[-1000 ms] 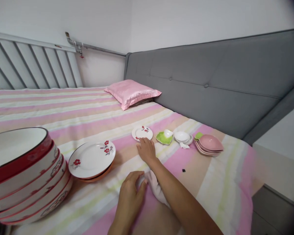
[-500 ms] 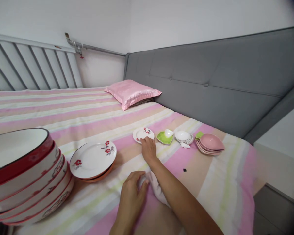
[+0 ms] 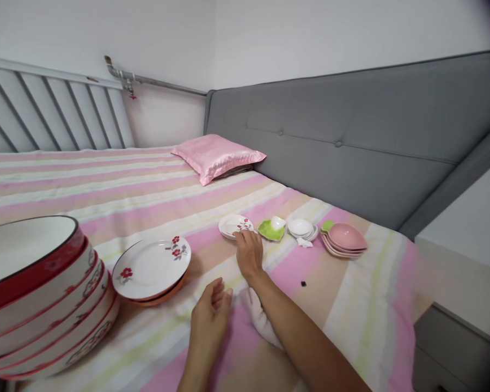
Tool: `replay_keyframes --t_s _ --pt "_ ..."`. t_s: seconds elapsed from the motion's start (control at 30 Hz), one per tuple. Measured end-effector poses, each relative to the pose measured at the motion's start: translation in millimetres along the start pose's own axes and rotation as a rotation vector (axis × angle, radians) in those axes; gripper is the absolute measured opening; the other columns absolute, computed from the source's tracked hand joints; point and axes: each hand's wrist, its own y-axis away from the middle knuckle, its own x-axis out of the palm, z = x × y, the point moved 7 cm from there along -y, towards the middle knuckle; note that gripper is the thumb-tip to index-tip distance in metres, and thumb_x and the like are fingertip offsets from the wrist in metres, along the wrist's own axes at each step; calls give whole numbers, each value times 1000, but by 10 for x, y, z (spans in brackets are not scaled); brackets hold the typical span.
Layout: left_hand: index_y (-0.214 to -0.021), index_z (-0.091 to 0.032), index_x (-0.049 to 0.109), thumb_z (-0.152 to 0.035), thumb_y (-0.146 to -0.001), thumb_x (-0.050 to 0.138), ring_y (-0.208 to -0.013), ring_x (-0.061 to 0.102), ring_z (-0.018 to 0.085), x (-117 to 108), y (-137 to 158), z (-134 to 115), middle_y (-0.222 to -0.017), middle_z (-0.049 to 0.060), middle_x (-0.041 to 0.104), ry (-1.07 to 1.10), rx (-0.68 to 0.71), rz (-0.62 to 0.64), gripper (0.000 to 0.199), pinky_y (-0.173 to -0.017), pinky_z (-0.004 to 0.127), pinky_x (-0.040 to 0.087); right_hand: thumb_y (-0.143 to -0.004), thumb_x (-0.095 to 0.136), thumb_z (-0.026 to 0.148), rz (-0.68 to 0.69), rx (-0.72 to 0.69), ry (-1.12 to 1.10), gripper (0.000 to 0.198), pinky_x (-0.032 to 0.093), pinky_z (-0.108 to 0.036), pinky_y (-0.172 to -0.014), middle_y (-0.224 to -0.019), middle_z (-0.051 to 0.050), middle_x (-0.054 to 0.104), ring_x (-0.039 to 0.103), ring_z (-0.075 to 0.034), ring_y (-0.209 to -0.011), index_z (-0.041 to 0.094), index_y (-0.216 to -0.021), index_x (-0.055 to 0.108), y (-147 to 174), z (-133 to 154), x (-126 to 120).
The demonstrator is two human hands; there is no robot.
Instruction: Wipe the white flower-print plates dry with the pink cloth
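1. Moved since the earlier frame: the left hand (image 3: pixel 208 320) now sits farther from the pale cloth (image 3: pixel 260 318), its thumb and fingers loosely spread.
2. Fingers of the right hand (image 3: pixel 250 253) remain at the near rim of the small flowered plate (image 3: pixel 230 224); whether that grip pinches it, I cannot tell.
3. This plate lies toward the bed's (image 3: pixel 118 188) headboard edge, just beside the green leaf dish (image 3: pixel 269 231).

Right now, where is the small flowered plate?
In the head view, the small flowered plate is just below the picture's centre, at the fingertips of the right hand and immediately left of the green leaf-shaped dish.
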Motion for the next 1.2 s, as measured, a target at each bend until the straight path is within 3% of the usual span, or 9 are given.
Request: replay_keyframes --t_s 0.13,0.3,0.43,0.57,0.67,0.8,0.87,1.03,1.2 --pt "-106 -11 58 -41 -70 67 -98 64 25 -29 2 124 -106 17 66 257 -179 -78 47 -92 41 46 -95 35 15 -33 -35 -37 29 33 -33 -85 -96 -7 61 51 -18 -93 20 -107 62 64 72 -235" --pt "-97 -14 58 -28 -80 61 -91 66 18 32 127 8 -103 13 66 549 -462 -95 23 -91 33 48 -93 38 13 -55 -135 -179 30 35 -31 -86 -95 -6 62 53 -17 -94 22 -109 62 257 239 -638" --pt "-101 -13 55 -45 -82 51 -92 65 22 157 191 -136 -104 15 64 941 -632 56 37 -81 38 53 -91 39 11 -12 -222 -344 33 37 -31 -82 -92 -3 64 55 -15 -89 27 -107 63 550 439 -949" --pt "-103 -14 58 -42 -83 48 -81 66 20 126 176 -190 -97 11 66 1158 -608 59 36 -65 33 55 -93 40 18 88 -335 -444 27 39 -31 -78 -88 -2 64 55 -15 -84 26 -103 63 848 617 -1128" --pt "-101 -14 62 -33 -82 50 -76 65 19 128 186 -179 -91 9 68 1144 -627 33 29 -61 30 55 -89 49 24 182 -316 -431 26 39 -34 -88 -106 -4 61 53 -18 -99 29 -113 59 974 567 -1152" --pt "-100 -18 65 -33 -80 52 -88 65 21 109 182 -233 -98 6 70 1101 -568 -50 28 -78 38 54 -70 70 41 267 -89 -381 78 31 -45 -104 -138 -12 41 37 -28 -125 20 -137 35 1049 235 -1076" --pt "-99 -21 66 -35 -80 52 -93 63 21 86 178 -271 -100 3 70 1088 -525 -96 27 -83 39 52 -68 71 40 312 -9 -363 88 31 -47 -104 -140 -14 39 36 -30 -126 16 -141 28 1094 106 -1013" --pt "-93 -24 69 -45 -81 47 -96 62 20 59 203 -323 -99 1 71 1076 -489 -145 32 -90 41 47 -77 57 19 367 20 -381 63 44 -41 -91 -118 -9 59 53 -25 -106 19 -137 35 1149 57 -955" --pt "-99 -19 68 -47 -84 41 -93 64 24 74 234 -376 -96 7 72 1038 -353 -131 42 -91 46 45 -76 42 4 206 207 -458 47 46 -34 -89 -109 -5 64 56 -21 -103 23 -117 56 1035 -157 -1046"
